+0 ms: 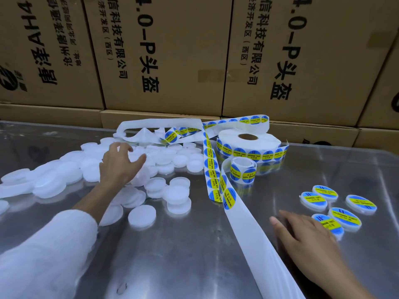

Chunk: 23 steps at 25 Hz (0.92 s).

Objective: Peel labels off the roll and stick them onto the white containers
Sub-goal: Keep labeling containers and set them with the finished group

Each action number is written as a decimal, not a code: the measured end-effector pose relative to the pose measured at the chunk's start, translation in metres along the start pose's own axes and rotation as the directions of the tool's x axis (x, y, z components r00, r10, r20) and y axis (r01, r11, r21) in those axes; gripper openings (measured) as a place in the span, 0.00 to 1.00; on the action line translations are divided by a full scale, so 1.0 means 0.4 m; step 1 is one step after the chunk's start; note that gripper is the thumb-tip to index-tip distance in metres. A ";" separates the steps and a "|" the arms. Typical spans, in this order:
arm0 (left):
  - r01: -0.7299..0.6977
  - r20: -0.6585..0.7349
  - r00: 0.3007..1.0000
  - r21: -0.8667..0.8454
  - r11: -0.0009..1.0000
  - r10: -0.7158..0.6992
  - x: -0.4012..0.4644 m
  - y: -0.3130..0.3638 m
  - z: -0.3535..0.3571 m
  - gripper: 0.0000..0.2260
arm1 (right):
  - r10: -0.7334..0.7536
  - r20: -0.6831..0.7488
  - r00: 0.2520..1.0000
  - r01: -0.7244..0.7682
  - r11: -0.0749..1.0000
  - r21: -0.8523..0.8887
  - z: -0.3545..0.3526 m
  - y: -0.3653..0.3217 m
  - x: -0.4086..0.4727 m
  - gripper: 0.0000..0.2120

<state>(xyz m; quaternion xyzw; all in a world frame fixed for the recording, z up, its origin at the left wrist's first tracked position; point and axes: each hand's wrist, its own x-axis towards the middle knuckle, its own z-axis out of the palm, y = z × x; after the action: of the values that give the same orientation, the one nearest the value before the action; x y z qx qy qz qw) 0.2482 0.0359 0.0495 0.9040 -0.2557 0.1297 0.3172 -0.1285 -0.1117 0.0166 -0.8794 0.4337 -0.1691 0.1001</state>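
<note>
On table (194, 255) | L hand (116, 167) fingers spread on white containers (159, 156) | R hand (306, 236) flat, empty, beside labelled containers (345, 214)

Roll (248, 145): white, lying flat, brown core up, blue-and-yellow oval labels round its rim. Strip (210, 169) of labels trails from it toward the viewer, twisted; bare white backing (252, 236) runs on past that. Small coil (243, 171) just in front of roll. Plain white containers (164, 158), round and shallow, heaped left of roll. Six labelled containers (345, 214) front-right of roll, well apart from heap.
</note>
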 end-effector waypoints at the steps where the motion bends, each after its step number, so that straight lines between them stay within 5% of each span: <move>1: 0.020 0.100 0.995 -0.001 1.000 -0.020 0.011 0.001 0.013 0.27 | -0.022 -0.014 1.000 0.024 0.992 0.120 -0.003 -0.009 0.000 0.22; 3: 0.082 0.291 0.950 0.113 0.990 -0.112 0.017 -0.013 0.037 0.36 | -0.038 0.019 0.999 0.026 0.904 0.426 -0.006 -0.029 -0.004 0.18; 6: 0.030 0.352 0.932 0.169 0.985 -0.089 -0.001 -0.024 0.050 0.41 | -0.092 0.191 0.977 -0.058 0.751 0.657 0.002 -0.045 -0.010 0.15; 10: -0.105 0.371 0.925 0.036 0.994 0.084 -0.069 0.032 0.049 0.37 | -0.187 0.273 0.944 -0.071 0.692 0.719 -0.013 -0.049 -0.017 0.16; 14: -0.141 0.425 0.896 0.002 0.990 0.127 -0.157 0.103 0.037 0.39 | -0.100 0.272 0.957 -0.127 0.700 0.703 -0.038 -0.050 -0.019 0.17; 18: -0.192 0.219 0.957 -0.016 0.981 0.191 -0.282 0.212 0.016 0.29 | -0.024 0.309 0.951 -0.200 0.715 0.670 -0.064 -0.040 -0.022 0.09; 20: -0.321 0.183 0.916 -0.200 0.926 0.357 -0.377 0.279 0.022 0.26 | -0.034 0.360 0.933 -0.223 0.729 0.647 -0.076 -0.044 -0.028 0.07; 23: -0.431 0.317 0.795 -0.303 0.850 0.516 -0.492 0.350 0.051 0.24 | -0.112 0.433 0.894 -0.223 0.727 0.649 -0.084 -0.051 -0.041 0.06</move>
<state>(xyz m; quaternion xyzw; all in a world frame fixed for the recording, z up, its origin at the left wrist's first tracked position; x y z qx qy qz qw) 0.0092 0.0043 0.0270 0.7778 -0.5448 -0.0042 0.3134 -0.1359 -0.0872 0.0510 -0.7806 0.3327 -0.1088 0.5178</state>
